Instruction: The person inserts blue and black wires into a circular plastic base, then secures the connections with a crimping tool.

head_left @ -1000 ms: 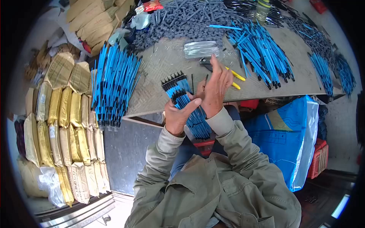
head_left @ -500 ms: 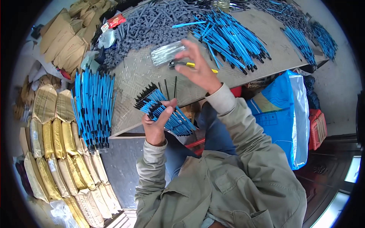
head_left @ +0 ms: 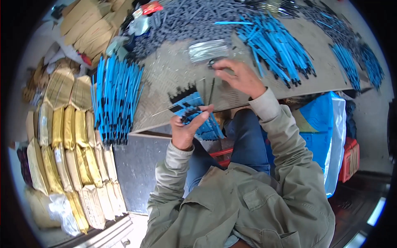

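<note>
My left hand [head_left: 188, 130] is closed around a bundle of thin blue sticks with black tips [head_left: 190, 101], held tilted over the table's near edge. A thin silvery wire [head_left: 163, 110] lies across that bundle and sticks out to the left. My right hand [head_left: 242, 78] hovers over the table to the right of the bundle, slightly blurred, with thumb and index finger apart and nothing visible between them. By its fingertips is the black end of a cutter [head_left: 212, 63]; the hand hides the rest. Just beyond lies a bunch of cut silvery wires [head_left: 209, 51].
More blue sticks lie in a large pile [head_left: 277, 49] at right and a stack [head_left: 118, 99] at left. Grey plastic parts [head_left: 178, 25] heap along the back. Yellow and tan packages [head_left: 70, 136] stand left; a blue bag [head_left: 318, 120] and red crate [head_left: 350, 159] stand right.
The view has shifted, so the table things sit further right. My right hand's fingers have come down and nearer together, covering the cutter's yellow part. The wire now shows across the held bundle.
</note>
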A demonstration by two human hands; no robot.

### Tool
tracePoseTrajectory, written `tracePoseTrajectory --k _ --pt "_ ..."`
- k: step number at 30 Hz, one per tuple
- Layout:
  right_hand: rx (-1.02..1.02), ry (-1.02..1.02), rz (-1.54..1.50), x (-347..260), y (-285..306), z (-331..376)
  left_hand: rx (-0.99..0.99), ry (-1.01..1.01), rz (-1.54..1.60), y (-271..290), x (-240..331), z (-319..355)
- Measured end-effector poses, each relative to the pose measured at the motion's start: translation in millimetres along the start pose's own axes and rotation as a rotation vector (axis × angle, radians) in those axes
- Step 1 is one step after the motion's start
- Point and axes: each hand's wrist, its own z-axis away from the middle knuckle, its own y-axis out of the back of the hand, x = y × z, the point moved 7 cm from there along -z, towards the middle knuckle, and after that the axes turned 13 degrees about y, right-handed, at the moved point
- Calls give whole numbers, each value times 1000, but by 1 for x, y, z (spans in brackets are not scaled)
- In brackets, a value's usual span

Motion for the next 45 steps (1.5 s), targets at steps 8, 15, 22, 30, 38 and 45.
tracePoseTrajectory --k 8,15,22,30,38,45 --pt "-46 398 152 -32 -48 15 -164 -94 0 -6 9 5" --pt "-287 348 263 -27 -69 23 -330 -211 -227 -4 13 7" --pt "-375 384 271 -26 -77 11 -396 -290 -324 -5 23 4" --pt "-300 486 421 -21 -75 22 -370 -176 -199 -1 17 -1" --pt "-344 358 522 -26 -50 24 -361 -69 -124 2 18 -2" --pt "-517 468 622 -14 -69 28 -399 -192 -272 -1 21 -1"
